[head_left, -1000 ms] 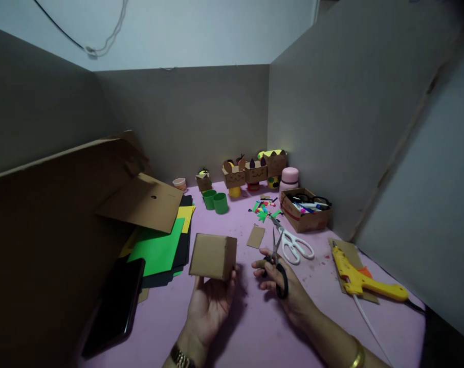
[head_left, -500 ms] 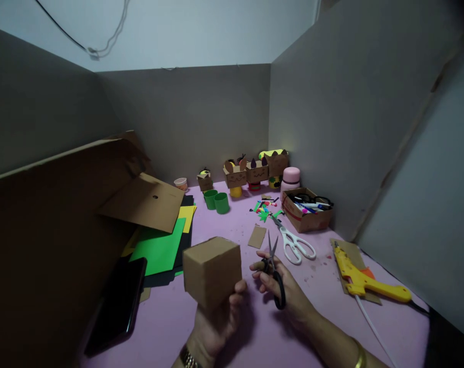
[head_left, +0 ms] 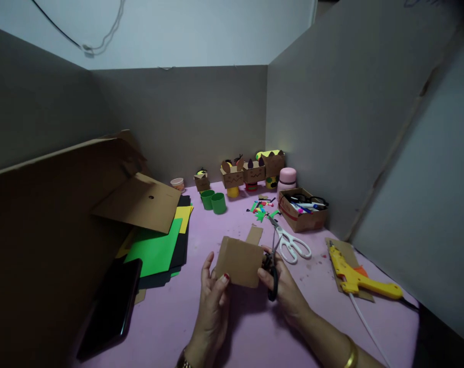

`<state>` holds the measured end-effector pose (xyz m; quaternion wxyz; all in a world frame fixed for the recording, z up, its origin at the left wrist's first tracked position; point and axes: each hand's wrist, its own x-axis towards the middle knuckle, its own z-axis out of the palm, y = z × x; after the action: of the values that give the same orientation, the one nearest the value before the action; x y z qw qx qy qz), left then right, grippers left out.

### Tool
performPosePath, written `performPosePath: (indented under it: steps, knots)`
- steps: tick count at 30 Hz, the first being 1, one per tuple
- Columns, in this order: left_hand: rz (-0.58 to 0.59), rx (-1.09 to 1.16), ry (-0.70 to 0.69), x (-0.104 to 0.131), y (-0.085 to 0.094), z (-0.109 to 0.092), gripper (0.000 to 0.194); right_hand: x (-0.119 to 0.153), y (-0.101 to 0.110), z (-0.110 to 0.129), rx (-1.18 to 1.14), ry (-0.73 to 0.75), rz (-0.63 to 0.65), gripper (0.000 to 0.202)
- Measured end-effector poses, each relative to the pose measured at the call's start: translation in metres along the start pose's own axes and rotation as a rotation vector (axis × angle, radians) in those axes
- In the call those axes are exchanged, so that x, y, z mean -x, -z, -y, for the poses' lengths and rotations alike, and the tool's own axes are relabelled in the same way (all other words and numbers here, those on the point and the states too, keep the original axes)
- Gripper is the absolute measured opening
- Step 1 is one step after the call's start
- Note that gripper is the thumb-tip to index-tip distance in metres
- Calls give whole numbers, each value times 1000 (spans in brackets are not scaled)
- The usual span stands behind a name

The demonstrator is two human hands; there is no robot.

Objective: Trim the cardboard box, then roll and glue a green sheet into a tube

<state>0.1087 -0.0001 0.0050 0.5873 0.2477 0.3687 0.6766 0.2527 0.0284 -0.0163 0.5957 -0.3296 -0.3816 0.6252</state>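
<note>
A small brown cardboard box (head_left: pixel 239 261) is held up over the pink table, one flat face toward me. My left hand (head_left: pixel 213 301) supports its left side, the thumb on the near face and a finger raised beside it. At the right edge of the box, my right hand (head_left: pixel 283 286) pinches it with thumb and fingers. Black-handled scissors (head_left: pixel 272 278) hang on that same hand, blades pointing up. Partly hidden behind the box lies a flat cardboard strip (head_left: pixel 254 234).
White-handled scissors (head_left: pixel 293 244) lie right of my right hand, a yellow glue gun (head_left: pixel 360 278) farther right. Green cups (head_left: pixel 218 203), paper scraps (head_left: pixel 260 208) and a box of pens (head_left: pixel 303 217) stand behind. Left are coloured sheets (head_left: pixel 157 253) and a black phone (head_left: pixel 111 306).
The box has turned and moved right, showing one flat face. My right hand, still with the black scissors, has come against its right edge. The view has shifted slightly.
</note>
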Motion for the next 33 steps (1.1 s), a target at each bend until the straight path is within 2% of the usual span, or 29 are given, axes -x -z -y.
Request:
performPosePath:
  steps: [6,10,15,24,28,31,33]
  knots:
    - [95,-5,67,2,-1,8,81,0,0,1,-144,-61,49,55]
    - [185,-11,81,3,-1,10,74,-3,0,6,-217,-133,1,50]
    - [103,-133,-25,1,1,6,68,-2,-3,9,-222,-319,-15,56]
    - [87,-181,-16,-3,6,4,52,-1,1,-1,-88,-433,57,66]
    - [100,-125,13,-4,5,4,58,-1,0,3,-41,-345,59,57]
    - [169,-69,31,-8,8,1,63,-1,0,7,17,-131,89,45]
    - [174,-74,47,-10,9,-1,59,-2,1,9,49,-8,132,52]
